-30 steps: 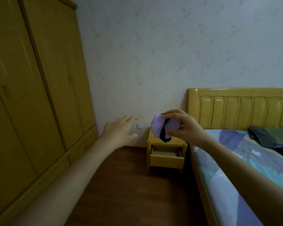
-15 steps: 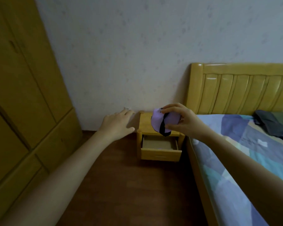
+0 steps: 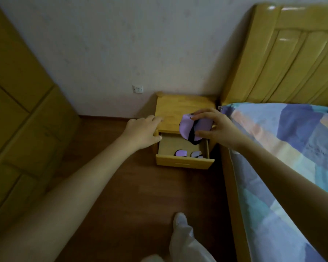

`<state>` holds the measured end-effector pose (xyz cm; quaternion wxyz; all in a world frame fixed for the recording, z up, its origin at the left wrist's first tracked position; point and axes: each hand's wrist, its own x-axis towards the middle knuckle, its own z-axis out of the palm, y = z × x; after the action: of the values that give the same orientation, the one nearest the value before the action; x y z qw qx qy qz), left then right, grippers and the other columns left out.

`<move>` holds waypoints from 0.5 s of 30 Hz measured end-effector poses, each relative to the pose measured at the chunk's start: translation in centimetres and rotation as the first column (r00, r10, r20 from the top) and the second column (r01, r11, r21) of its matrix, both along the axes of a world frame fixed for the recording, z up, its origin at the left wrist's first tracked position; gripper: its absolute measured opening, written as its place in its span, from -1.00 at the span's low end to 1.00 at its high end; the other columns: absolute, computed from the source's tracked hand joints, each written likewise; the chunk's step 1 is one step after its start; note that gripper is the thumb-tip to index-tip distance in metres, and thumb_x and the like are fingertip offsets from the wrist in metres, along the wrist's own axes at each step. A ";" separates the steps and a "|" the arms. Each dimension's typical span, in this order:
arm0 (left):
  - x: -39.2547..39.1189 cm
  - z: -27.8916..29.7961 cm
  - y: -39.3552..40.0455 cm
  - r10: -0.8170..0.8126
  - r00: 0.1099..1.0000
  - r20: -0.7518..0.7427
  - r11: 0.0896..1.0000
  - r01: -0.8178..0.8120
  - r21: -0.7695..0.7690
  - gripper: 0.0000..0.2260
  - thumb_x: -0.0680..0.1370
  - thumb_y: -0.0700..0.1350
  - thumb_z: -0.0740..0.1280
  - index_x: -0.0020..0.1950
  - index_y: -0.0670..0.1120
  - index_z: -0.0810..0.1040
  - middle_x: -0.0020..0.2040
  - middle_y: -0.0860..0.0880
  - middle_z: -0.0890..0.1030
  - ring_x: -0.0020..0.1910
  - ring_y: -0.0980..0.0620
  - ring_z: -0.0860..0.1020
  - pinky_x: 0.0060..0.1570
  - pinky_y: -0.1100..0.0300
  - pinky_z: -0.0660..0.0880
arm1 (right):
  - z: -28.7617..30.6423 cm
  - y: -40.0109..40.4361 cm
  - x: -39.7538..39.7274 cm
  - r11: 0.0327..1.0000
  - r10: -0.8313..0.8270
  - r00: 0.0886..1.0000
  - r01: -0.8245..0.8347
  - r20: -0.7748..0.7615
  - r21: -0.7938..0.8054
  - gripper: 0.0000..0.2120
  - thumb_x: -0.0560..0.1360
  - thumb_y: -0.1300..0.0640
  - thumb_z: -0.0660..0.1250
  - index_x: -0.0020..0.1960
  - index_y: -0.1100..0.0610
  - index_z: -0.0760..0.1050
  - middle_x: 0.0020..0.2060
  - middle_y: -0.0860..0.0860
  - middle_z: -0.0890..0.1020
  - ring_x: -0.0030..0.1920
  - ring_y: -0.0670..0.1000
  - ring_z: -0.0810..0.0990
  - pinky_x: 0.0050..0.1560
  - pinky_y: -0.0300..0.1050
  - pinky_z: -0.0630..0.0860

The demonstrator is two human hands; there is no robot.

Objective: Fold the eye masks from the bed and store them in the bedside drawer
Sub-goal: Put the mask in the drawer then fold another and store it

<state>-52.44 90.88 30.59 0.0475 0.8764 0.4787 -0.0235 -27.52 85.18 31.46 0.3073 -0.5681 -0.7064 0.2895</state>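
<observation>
My right hand (image 3: 216,127) grips a folded purple eye mask (image 3: 187,129) with a black strap, held just above the open drawer (image 3: 184,163) of the small wooden bedside table (image 3: 178,108). Two folded purple eye masks (image 3: 181,153) lie inside the drawer near its front. My left hand (image 3: 142,133) rests on the front left corner of the bedside table top, fingers curled over the edge.
The bed (image 3: 292,157) with a patterned blue sheet and wooden headboard (image 3: 292,59) fills the right. A tall wooden wardrobe (image 3: 17,110) stands at the left. A wall socket (image 3: 137,89) sits above the skirting. My white-clad leg (image 3: 184,237) stands on the wooden floor.
I have come closer to the bedside table and look down into the drawer. My left hand has landed on the table's corner. My right hand brought the mask over the drawer.
</observation>
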 end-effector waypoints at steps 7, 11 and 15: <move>3.8 -8.5 11.1 0.006 1.000 -0.020 0.988 -0.009 -0.153 -0.49 0.57 0.14 0.22 0.48 0.03 0.21 0.37 -0.02 0.42 0.17 -0.05 0.52 -0.15 0.11 0.40 | -9.5 11.9 3.2 0.974 -0.004 1.000 0.008 0.019 -0.226 -0.72 0.41 0.28 0.45 0.12 0.21 0.57 0.19 0.07 0.52 0.10 -0.03 0.58 0.12 -0.18 0.56; 6.0 -16.6 17.1 -0.012 1.000 -0.028 0.976 0.006 -0.217 -0.50 0.58 0.14 0.21 0.47 0.02 0.23 0.32 -0.01 0.46 0.10 -0.05 0.54 -0.31 0.15 0.30 | -18.5 17.4 4.3 0.931 -0.011 0.992 0.055 0.124 -0.361 -0.66 0.43 0.21 0.44 0.19 0.18 0.55 0.20 0.03 0.53 0.16 -0.04 0.53 0.19 -0.15 0.47; 7.6 -26.7 21.5 -0.021 0.997 -0.072 0.951 -0.002 -0.308 -0.51 0.58 0.12 0.22 0.46 0.00 0.24 0.28 -0.01 0.48 0.08 -0.04 0.54 -0.30 0.16 0.30 | -29.6 20.5 4.8 0.819 -0.105 0.985 0.162 0.134 -0.551 -0.68 0.43 0.25 0.44 0.18 0.19 0.55 0.16 0.09 0.60 0.18 0.04 0.57 0.20 -0.08 0.49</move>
<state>-44.88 112.35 3.94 0.1658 0.8590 0.4665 -0.1304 -22.72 105.71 1.86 0.1120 -0.6945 -0.5633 0.4333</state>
